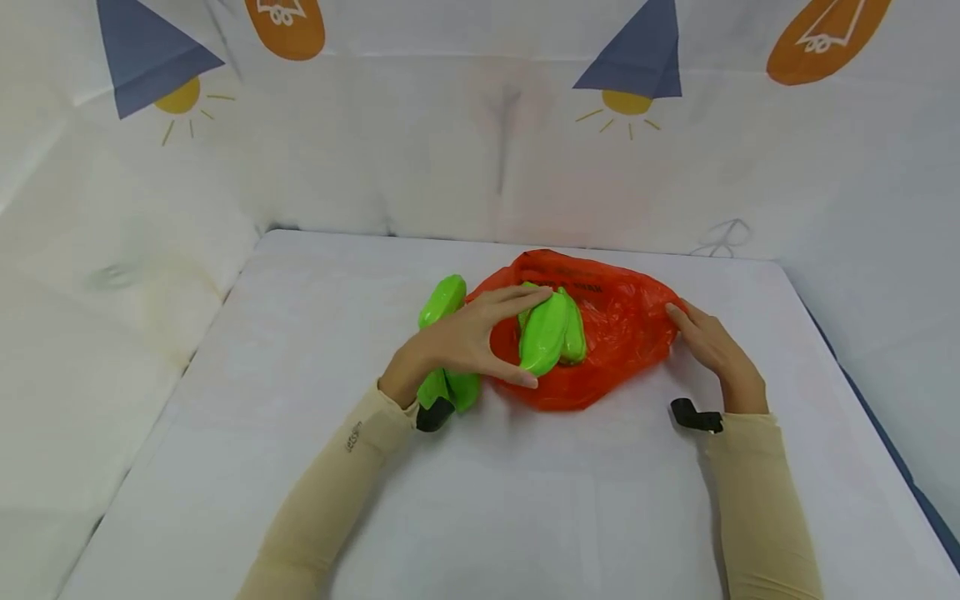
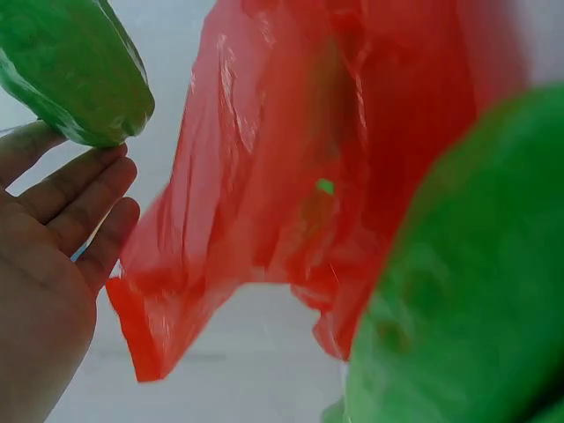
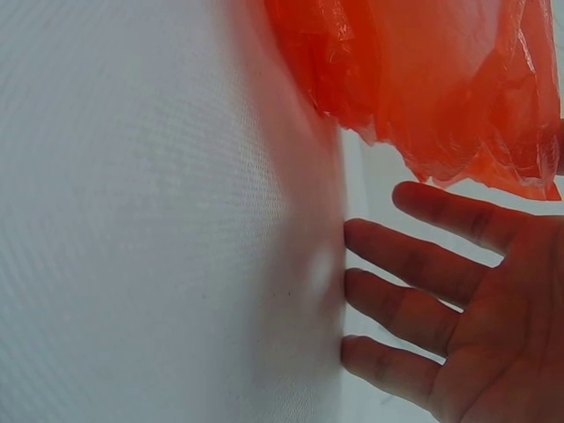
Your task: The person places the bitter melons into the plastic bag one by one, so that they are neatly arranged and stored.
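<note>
Left hand [image 1: 472,337] holds green bundle [image 1: 546,335]; red bag [image 1: 626,325] partly hidden, lettering [image 1: 585,285] unclear.

White table [image 1: 555,508]: red plastic bag [image 1: 626,325] on it, green bundles [image 1: 444,300] just beside.

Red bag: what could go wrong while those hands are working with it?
The green thing in the left hand might slip, since the grasp is wide. The red bag looks thin and floppy, so it could sag shut if the right hand at its edge moves away.
</note>
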`<state>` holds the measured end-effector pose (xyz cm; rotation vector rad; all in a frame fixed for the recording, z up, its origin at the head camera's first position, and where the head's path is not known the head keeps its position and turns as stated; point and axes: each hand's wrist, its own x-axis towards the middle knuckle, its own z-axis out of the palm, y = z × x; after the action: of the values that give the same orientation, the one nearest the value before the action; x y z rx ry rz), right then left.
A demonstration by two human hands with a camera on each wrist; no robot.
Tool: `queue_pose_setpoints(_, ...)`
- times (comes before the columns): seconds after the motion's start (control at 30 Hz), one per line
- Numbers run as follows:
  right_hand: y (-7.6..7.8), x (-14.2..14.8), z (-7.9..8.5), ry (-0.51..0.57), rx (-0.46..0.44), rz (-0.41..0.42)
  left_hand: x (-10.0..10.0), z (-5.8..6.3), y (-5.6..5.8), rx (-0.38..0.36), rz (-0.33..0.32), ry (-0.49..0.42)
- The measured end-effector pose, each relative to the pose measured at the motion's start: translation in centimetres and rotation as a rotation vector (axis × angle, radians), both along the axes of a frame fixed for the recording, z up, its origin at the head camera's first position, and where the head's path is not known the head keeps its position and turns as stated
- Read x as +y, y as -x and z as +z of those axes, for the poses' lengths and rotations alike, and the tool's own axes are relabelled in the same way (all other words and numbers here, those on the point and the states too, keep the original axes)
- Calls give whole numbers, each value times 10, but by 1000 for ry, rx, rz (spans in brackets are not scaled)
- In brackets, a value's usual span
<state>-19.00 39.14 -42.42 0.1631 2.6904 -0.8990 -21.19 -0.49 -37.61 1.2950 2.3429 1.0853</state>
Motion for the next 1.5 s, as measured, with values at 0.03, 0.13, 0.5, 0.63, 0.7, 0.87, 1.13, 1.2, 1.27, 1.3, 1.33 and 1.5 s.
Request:
queue_pose_setpoints(0.03, 0, 0, 0, 2, 0, -1, 3, 0, 1, -11, -3, 5)
queue_pose_setpoints(0.13, 2, 0, 0, 5, 3, 0, 13, 2, 6, -23, -22, 17)
queue_pose_setpoints(0.5, 5, 1, -2, -2, 0, 11, 47, -1, 19, -72, -27, 98)
queue_pose_setpoints(0.63, 6, 0, -2, -3, 3, 16, 53, -9, 19, -122, -29, 138)
queue_pose_setpoints(0.7, 7, -1, -2, -5, 6, 18, 55, -12, 20, -136, -25, 151)
queue_pose_setpoints(0.87, 8, -2, 0, -11, -3, 12, 61, -18, 26, -131, -11, 179)
queue_pose_setpoints(1.13, 6, 1, 0, -8, -19, 0, 77, -24, 38, -84, 16, 242)
queue_pose_setpoints(1.2, 5, 2, 0, -12, -16, 0, 82, -28, 40, -56, 25, 259)
queue_pose_setpoints(1.27, 4, 2, 0, -16, -15, -2, 88, -32, 43, -18, 36, 279)
queue_pose_setpoints(1.3, 3, 3, 0, -17, -14, -1, 91, -33, 44, -6, 44, 286)
queue_pose_setpoints(1.33, 3, 3, 0, -17, -13, 0, 93, -35, 45, 0, 54, 296)
queue_pose_setpoints(1.5, 1, 5, 0, -15, 1, 5, 105, -36, 47, -20, 81, 331)
